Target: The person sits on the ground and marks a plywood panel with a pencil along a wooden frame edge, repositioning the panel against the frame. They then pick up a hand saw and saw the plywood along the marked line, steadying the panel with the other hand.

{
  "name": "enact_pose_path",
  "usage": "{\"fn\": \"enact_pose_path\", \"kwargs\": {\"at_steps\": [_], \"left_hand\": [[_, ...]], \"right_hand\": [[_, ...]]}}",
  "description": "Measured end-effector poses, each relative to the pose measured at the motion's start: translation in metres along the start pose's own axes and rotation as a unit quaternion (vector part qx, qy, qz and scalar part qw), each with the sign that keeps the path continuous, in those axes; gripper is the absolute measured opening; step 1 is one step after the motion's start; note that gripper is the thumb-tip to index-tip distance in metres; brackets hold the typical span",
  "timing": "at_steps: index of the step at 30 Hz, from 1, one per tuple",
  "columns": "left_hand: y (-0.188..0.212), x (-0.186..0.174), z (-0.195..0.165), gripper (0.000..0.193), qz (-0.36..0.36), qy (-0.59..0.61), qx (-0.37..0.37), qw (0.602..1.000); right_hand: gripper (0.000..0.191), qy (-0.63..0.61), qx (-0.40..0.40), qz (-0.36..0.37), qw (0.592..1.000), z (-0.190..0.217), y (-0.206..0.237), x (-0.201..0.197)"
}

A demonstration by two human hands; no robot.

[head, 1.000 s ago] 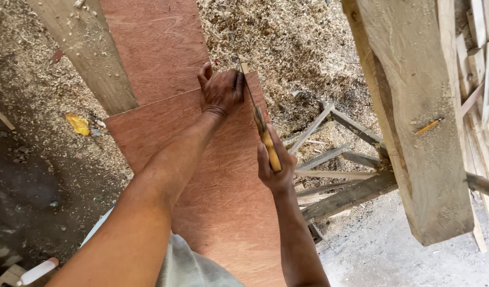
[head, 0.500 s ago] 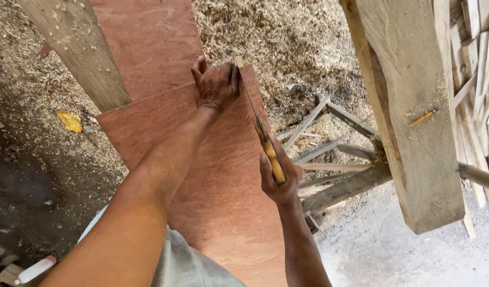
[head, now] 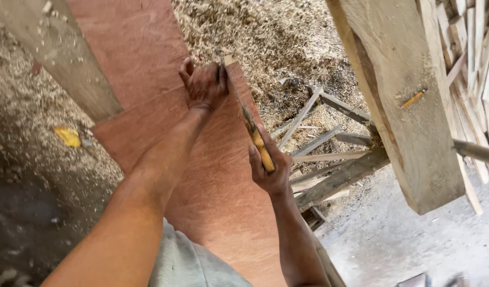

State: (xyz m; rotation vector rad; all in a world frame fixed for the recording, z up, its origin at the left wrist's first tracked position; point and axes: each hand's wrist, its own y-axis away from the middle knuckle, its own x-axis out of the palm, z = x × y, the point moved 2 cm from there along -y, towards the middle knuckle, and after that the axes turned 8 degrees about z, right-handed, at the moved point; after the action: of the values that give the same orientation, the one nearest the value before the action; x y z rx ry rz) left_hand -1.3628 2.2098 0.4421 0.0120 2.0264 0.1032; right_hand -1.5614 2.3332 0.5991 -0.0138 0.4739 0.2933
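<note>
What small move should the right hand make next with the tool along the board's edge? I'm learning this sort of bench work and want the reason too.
Probably a short, steady draw of the narrow yellow-handled tool along the edge toward the body. The right hand grips its handle, the tool lies along the reddish plywood sheet's right edge, and the left hand braces the far end, so the sheet looks steadied.

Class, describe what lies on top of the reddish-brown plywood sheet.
The left hand presses flat on the reddish-brown plywood sheet; the right hand holds a yellow-handled tool along its edge. The surface under the hand is hidden.

Reddish plywood sheet smooth, matt; timber post rough-sawn (sawdust-flecked); sawdust coarse.
</note>
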Motion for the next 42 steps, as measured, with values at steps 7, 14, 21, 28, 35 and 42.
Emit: {"fn": "enact_pose_path", "kwargs": {"at_steps": [7, 14, 21, 28, 35, 42], "left_hand": [[0.003, 0.006, 0.002, 0.033, 0.005, 0.001, 0.006, 1.000], [0.000, 0.015, 0.008, 0.032, 0.049, -0.003, 0.008, 0.999], [-0.021, -0.043, 0.030, 0.023, 0.259, -0.031, 0.149, 0.954], [-0.115, -0.042, 0.007, 0.034, 0.424, 0.086, 0.308, 0.847], [-0.113, -0.031, -0.020, 0.028, 0.527, 0.048, 0.263, 0.807], [-0.113, -0.016, -0.016, 0.024, 0.517, 0.026, 0.264, 0.814]], "right_hand": [[0.049, -0.067, 0.010, -0.172, 0.983, 0.053, 0.020, 0.010], [0.050, -0.286, 0.108, -0.366, 0.879, 0.077, -0.010, 0.099], [0.045, -0.253, 0.176, -0.536, 0.786, 0.121, -0.068, 0.207], [0.048, -0.193, 0.210, -0.625, 0.727, 0.130, -0.102, 0.258], [0.048, -0.174, 0.230, -0.655, 0.699, 0.116, -0.122, 0.270], [0.050, -0.137, 0.217, -0.659, 0.707, 0.110, -0.131, 0.286]]}}
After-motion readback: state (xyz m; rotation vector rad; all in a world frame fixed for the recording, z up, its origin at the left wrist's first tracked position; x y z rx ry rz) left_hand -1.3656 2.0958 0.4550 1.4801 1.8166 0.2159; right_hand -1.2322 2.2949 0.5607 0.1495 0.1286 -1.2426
